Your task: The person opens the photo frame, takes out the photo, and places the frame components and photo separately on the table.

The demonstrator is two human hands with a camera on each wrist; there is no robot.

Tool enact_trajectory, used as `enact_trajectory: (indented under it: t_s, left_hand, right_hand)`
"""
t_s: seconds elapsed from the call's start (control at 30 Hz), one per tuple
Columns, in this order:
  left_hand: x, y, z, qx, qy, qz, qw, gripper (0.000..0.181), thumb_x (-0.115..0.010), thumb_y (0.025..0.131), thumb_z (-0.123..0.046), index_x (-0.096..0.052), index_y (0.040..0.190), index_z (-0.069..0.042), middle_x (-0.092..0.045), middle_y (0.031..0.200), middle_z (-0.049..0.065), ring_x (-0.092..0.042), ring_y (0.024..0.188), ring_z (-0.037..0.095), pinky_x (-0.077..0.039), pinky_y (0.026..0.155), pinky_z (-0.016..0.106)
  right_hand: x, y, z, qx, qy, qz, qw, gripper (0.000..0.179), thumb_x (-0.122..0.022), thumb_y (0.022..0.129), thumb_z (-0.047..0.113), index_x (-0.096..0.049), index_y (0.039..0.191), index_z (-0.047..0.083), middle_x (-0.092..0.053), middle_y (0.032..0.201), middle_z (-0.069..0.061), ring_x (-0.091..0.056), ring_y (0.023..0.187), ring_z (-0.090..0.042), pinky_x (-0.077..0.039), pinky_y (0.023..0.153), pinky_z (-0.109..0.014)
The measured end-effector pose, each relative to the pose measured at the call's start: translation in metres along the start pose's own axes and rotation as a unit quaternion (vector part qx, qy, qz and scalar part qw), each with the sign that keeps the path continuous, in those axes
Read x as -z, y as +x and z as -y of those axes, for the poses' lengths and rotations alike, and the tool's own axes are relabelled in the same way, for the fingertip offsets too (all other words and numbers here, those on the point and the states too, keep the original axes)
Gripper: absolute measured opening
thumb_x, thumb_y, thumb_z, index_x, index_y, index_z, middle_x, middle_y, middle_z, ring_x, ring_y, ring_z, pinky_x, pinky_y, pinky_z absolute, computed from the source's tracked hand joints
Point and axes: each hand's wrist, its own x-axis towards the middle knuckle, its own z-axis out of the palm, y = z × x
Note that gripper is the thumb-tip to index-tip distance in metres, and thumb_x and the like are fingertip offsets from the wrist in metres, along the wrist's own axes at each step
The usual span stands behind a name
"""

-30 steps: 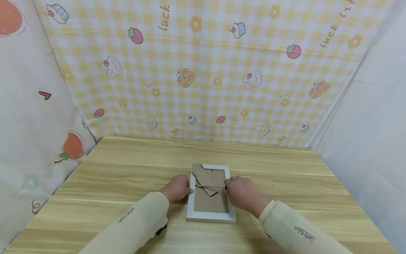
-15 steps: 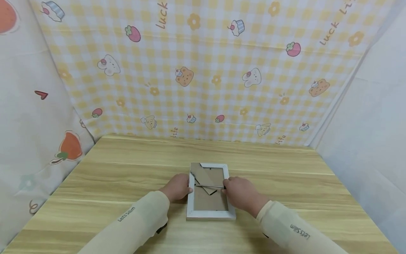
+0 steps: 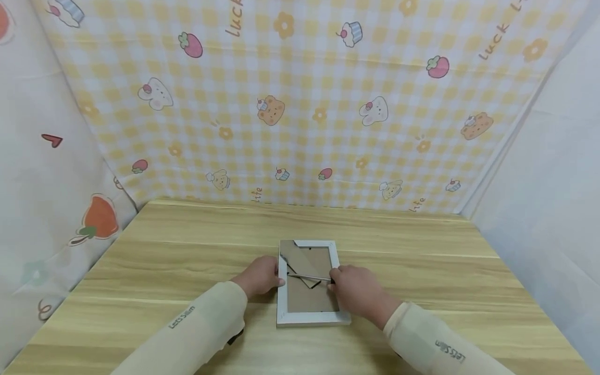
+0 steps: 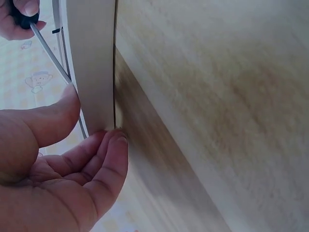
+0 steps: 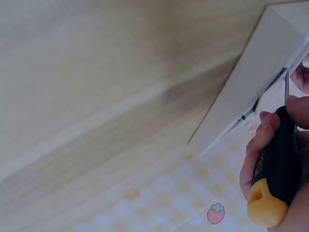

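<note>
A white picture frame (image 3: 314, 319) lies on the wooden table with its brown backing board (image 3: 309, 302) facing up. A brown stand flap (image 3: 292, 255) slants across the upper left of the back. My left hand (image 3: 260, 276) grips the frame's left side, thumb on one face and curled fingers at the outer edge. My right hand (image 3: 361, 289) holds a screwdriver (image 5: 275, 164) by its black and yellow handle at the frame's right side. The metal shaft (image 3: 307, 276) crosses the back, its tip at the left inner edge near my left thumb (image 4: 70, 99).
The wood-grain table (image 3: 206, 224) runs back to a yellow checked cloth (image 3: 300, 146) printed with cartoons. Pale cloth walls (image 3: 553, 208) stand at both sides. Small dark tabs (image 3: 310, 249) show along the frame's inner edge.
The screwdriver's handle end has swung slightly toward me with my right hand, so its shaft slants more. My left hand keeps its grip on the frame. The head view has shifted a little.
</note>
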Motion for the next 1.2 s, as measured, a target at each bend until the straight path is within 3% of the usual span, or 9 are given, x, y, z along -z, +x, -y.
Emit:
enact_trajectory:
  t_s: [0.53,0.9,1.2]
  left_hand:
    - [0.005,-0.008,-0.007,-0.005,-0.021,-0.004,0.9998,0.024,-0.072,0.085,-0.005,-0.050,0.076,-0.004,-0.048,0.072,0.003,-0.044,0.068,0.017,-0.038,0.062,0.028]
    - [0.004,-0.008,-0.006,0.000,-0.018,-0.003,0.9998,0.024,-0.072,0.085,-0.006,-0.050,0.077,-0.004,-0.049,0.072,0.004,-0.044,0.068,0.017,-0.038,0.062,0.028]
    - [0.004,-0.006,-0.005,-0.018,-0.005,0.000,0.9998,0.022,-0.072,0.085,-0.006,-0.051,0.078,-0.004,-0.048,0.071,0.002,-0.044,0.068,0.016,-0.039,0.063,0.029]
  right_hand:
    - [0.017,0.009,-0.007,0.015,-0.034,0.036,0.9987,0.020,-0.064,0.091,0.021,-0.057,0.076,0.009,-0.045,0.060,0.003,-0.040,0.053,-0.010,-0.038,0.046,-0.028]
    - [0.024,0.012,-0.005,-0.014,-0.026,0.072,0.9970,0.015,-0.065,0.091,0.019,-0.060,0.080,0.010,-0.048,0.064,0.004,-0.042,0.056,-0.010,-0.040,0.051,-0.028]
    - [0.014,0.012,-0.008,-0.004,-0.023,0.052,0.9984,0.016,-0.066,0.091,0.021,-0.060,0.080,0.011,-0.047,0.063,0.005,-0.041,0.056,-0.010,-0.039,0.050,-0.027]
